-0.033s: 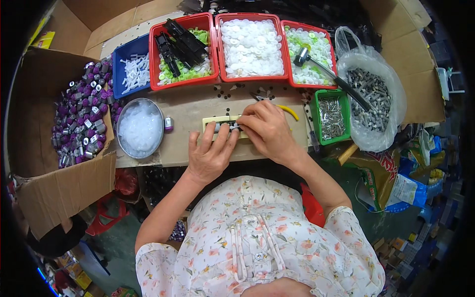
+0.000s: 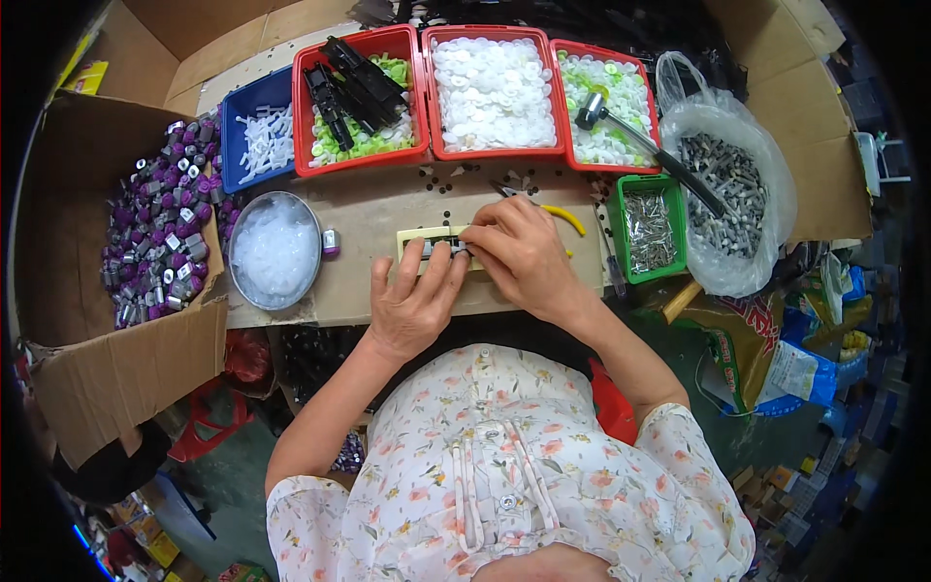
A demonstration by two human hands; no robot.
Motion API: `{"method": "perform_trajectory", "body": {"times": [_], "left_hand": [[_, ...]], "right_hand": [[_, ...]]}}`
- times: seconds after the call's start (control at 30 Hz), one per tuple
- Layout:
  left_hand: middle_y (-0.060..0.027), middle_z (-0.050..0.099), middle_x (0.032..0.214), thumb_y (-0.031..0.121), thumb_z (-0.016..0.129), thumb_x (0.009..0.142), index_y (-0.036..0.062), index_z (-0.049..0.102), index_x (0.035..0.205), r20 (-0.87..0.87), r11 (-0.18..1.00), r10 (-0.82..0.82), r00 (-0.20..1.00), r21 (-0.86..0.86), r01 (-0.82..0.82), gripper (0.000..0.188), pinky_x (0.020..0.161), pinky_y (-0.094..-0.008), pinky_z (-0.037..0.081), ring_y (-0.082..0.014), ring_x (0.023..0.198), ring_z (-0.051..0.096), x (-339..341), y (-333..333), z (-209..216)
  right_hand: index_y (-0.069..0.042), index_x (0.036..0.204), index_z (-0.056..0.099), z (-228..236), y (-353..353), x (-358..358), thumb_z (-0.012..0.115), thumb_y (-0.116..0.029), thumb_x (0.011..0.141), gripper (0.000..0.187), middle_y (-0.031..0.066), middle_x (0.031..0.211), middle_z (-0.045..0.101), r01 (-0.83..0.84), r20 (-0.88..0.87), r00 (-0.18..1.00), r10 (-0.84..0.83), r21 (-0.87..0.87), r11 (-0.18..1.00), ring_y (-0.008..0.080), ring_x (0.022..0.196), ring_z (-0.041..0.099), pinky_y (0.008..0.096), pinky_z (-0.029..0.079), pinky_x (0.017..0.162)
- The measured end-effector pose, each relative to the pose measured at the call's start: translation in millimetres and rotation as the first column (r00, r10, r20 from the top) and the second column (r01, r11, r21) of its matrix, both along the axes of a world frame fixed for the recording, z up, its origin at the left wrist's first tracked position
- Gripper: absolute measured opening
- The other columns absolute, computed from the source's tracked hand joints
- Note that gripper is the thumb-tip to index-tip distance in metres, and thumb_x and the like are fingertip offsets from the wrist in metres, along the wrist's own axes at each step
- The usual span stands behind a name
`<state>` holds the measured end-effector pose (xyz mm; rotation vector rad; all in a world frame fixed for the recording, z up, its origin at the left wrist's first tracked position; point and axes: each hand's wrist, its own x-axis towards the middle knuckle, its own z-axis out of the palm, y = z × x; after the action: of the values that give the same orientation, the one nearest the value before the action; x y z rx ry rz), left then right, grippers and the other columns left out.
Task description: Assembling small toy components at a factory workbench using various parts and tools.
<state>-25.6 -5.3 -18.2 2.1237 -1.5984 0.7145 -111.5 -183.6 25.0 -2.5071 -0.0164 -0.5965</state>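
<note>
Standing by, view onto person's bench [image 2: 359,276]. Both forearms angle in from the body, elbows out wide, hands meeting approx. centre, wrists low.

L hand [image 2: 412,310]: palm down, fingers spread & slightly bent, tips down on part [image 2: 429,248]; outermost finger off to L, clear of part. Thumb hidden, so can't tell if L grips or only steadies.

R hand [image 2: 529,254]: turned inward, back of hand up, thumb + fingers bunched together at part's R end, fingertips nearly meeting L's. Can't tell if R is clamped on part itself or on a small bit; tips block view.

Part = narrow, grey/dark, on cream block [image 2: 410,235], directly under L fingertips, just L of R fingertips. Block lies on bench near front edge, mostly covered by hands.

Nearby: pliers [image 2: 564,219], yellow handles, behind R hand. Screwdriver [image 2: 615,272] & green bin [image 2: 659,275] w/ metal pins to R. Dish [image 2: 274,304] of whitish stuff well L of L hand; purple/grey piece [image 2: 332,242] just beside dish. Back row: blue bin [image 2: 231,145], 3 red bins [image 2: 499,153]; hammer [image 2: 690,183] from R-most red bin across to clear bag [image 2: 722,276].
</note>
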Motion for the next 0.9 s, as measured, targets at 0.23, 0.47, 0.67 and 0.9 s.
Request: {"method": "perform_trajectory", "body": {"times": [0.23, 0.47, 0.67, 0.9], "left_hand": [[-0.0032, 0.06, 0.121, 0.014, 0.067, 0.079, 0.0163, 0.071, 0.113, -0.108, 0.999, 0.001, 0.994, -0.042, -0.005, 0.033, 0.087, -0.0425, 0.038, -0.0257, 0.116, 0.052, -3.2, 8.7, -2.0], [-0.0043, 0.062, 0.118, 0.014, 0.068, 0.08, 0.0149, 0.071, 0.109, -0.111, 0.998, 0.007, 0.994, -0.057, -0.013, 0.03, 0.087, -0.0406, 0.038, -0.0266, 0.115, 0.054, -1.0, 11.2, -1.4], [-0.0031, 0.062, 0.117, 0.014, 0.066, 0.081, 0.015, 0.07, 0.108, -0.043, 0.998, 0.035, 0.998, -0.041, -0.036, 0.027, 0.088, -0.041, 0.037, -0.0255, 0.115, 0.054, -0.6, 10.2, -2.0], [-0.0037, 0.063, 0.115, 0.013, 0.064, 0.081, 0.0148, 0.069, 0.11, -0.043, 0.999, 0.031, 0.999, -0.021, -0.032, 0.029, 0.088, -0.0414, 0.037, -0.0262, 0.114, 0.054, -1.4, 8.5, -0.9]], "right_hand": [[-0.007, 0.095, 0.068, 0.9, 6.4, 2.9, 0.073, -0.008, 0.076, 0.02, 0.0063, 0.098, 0.061, -0.02, -0.013, 1.0, 0.02, -0.044, 0.999, 0.0268, 0.094, 0.057, 0.0401, 0.043, 0.079], [-0.009, 0.09, 0.067, -1.6, 13.1, 6.7, 0.074, -0.009, 0.074, 0.017, 0.0046, 0.096, 0.061, 0.012, -0.018, 1.0, -0.013, -0.079, 0.997, 0.0245, 0.093, 0.057, 0.0383, 0.041, 0.078], [-0.008, 0.089, 0.067, -0.9, 13.1, 7.6, 0.073, -0.009, 0.076, 0.015, 0.0042, 0.096, 0.061, 0.025, -0.027, 0.999, -0.027, -0.095, 0.995, 0.0242, 0.092, 0.057, 0.0379, 0.041, 0.077], [-0.006, 0.099, 0.067, -3.1, 7.1, 3.0, 0.072, -0.008, 0.077, 0.022, 0.0074, 0.099, 0.06, -0.012, -0.03, 0.999, 0.013, 0.02, 1.0, 0.0274, 0.094, 0.057, 0.0398, 0.043, 0.08]]}}
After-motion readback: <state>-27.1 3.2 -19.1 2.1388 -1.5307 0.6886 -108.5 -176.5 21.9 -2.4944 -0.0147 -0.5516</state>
